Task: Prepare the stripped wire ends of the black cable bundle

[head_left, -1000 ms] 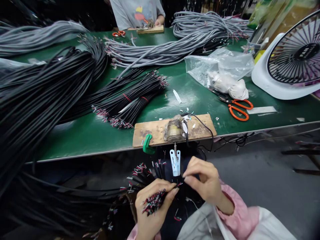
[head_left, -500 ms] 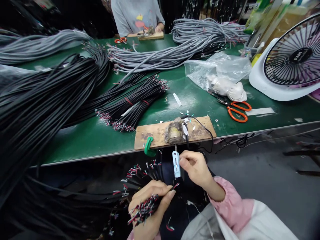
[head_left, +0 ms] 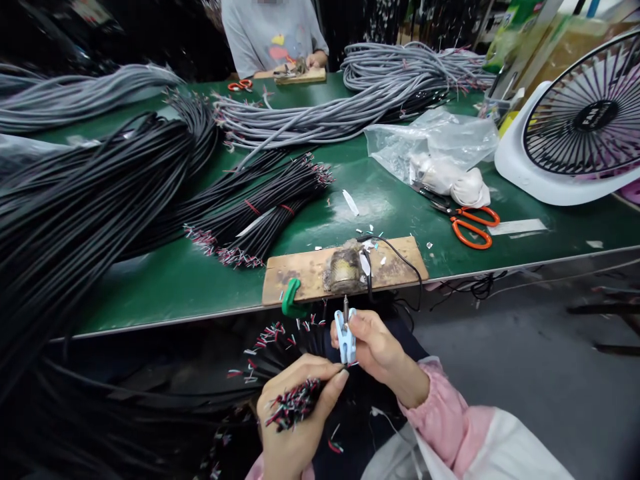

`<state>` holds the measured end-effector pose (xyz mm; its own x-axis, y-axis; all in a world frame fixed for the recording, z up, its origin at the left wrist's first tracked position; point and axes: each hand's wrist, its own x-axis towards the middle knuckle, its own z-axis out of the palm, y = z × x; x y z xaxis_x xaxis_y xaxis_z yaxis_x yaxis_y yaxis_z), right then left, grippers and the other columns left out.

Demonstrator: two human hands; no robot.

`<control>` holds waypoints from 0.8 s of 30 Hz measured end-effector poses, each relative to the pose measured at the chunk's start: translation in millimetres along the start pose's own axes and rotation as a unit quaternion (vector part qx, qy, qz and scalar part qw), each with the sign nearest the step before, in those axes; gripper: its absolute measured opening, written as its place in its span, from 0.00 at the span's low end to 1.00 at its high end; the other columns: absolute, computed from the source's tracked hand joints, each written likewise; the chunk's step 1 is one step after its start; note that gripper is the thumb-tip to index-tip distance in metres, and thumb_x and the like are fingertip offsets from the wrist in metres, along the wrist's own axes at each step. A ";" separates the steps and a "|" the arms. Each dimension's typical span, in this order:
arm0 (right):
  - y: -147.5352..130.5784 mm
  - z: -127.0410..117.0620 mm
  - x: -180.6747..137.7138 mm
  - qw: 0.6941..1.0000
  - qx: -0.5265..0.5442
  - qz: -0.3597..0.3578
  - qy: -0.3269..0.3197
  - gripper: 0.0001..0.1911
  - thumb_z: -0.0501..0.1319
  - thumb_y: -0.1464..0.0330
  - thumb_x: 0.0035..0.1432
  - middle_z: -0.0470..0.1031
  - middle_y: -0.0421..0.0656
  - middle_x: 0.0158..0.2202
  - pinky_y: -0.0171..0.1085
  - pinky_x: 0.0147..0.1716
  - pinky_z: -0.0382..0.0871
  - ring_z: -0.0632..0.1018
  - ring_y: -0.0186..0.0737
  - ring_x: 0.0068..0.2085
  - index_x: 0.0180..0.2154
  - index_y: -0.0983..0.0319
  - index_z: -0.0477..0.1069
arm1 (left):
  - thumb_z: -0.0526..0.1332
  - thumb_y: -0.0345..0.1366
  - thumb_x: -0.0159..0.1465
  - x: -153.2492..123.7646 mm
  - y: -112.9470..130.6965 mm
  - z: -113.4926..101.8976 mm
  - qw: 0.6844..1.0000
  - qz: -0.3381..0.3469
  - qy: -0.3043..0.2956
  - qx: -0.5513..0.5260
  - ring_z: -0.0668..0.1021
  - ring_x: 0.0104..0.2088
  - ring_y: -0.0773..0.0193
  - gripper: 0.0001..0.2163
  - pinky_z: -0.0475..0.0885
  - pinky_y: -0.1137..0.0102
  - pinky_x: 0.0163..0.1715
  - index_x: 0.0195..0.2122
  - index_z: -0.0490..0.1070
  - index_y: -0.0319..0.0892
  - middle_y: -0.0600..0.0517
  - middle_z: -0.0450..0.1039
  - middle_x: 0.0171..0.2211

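A bundle of thin black cables (head_left: 295, 403) with red, white and dark wire ends sits in my left hand (head_left: 300, 413), which is closed around it. Between that thumb and forefinger, one cable end (head_left: 343, 369) is pinched just below a light blue clothes-peg (head_left: 346, 341). My right hand (head_left: 375, 347) is closed on the peg, thumb on one side and fingers partly hidden behind it. The peg is on the metal shaft (head_left: 345, 303) of a small motor (head_left: 345, 270). Whether the peg's jaws touch the wires cannot be made out.
The motor is fixed to a wooden board (head_left: 300, 270) with a green clamp (head_left: 291, 298) at the table edge. Orange-handled scissors (head_left: 473, 227), a plastic bag (head_left: 430, 143) and a white fan (head_left: 535, 160) stand right. Tied black cables (head_left: 260, 207) lie left; a person (head_left: 275, 40) sits opposite.
My right hand has moved left and closed on the peg, which has turned about the shaft. The pinched cable end has come up to the peg's lower end.
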<state>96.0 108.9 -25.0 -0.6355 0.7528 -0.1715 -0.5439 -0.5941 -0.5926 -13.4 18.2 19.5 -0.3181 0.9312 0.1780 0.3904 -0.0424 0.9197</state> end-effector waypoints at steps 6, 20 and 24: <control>10.5 -11.9 -1.7 0.999 0.044 0.024 -0.003 0.30 0.71 0.42 0.49 0.72 0.42 0.22 0.34 0.26 0.66 0.70 0.35 0.25 0.25 0.65 0.75 | 0.69 0.28 0.58 0.4 3.4 2.2 1.000 -0.006 0.006 0.004 0.78 0.22 0.67 0.07 0.73 0.74 0.25 0.24 0.79 0.45 0.57 0.78 0.23; 7.2 -36.6 -59.6 0.977 -0.198 -0.044 0.064 0.17 0.72 0.56 0.57 0.73 0.40 0.26 0.32 0.27 0.64 0.71 0.33 0.26 0.30 0.64 0.78 | 0.70 0.26 0.58 -19.8 -5.4 0.0 1.000 0.000 -0.017 -0.009 0.78 0.21 0.68 0.07 0.72 0.76 0.23 0.26 0.79 0.45 0.57 0.78 0.22; 8.1 -27.1 -73.9 0.933 -0.327 -0.147 0.033 0.09 0.68 0.62 0.61 0.77 0.43 0.29 0.35 0.30 0.69 0.75 0.37 0.29 0.35 0.61 0.80 | 0.69 0.27 0.58 -31.8 -11.7 1.8 0.999 -0.033 -0.028 -0.012 0.78 0.21 0.67 0.06 0.71 0.75 0.22 0.26 0.80 0.43 0.55 0.78 0.22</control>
<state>153.4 56.1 -38.5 -0.4652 0.8843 0.0391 -0.2255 -0.0757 -0.9713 -6.3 -10.2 2.4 -0.2932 0.9512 0.0967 0.3490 0.0123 0.9370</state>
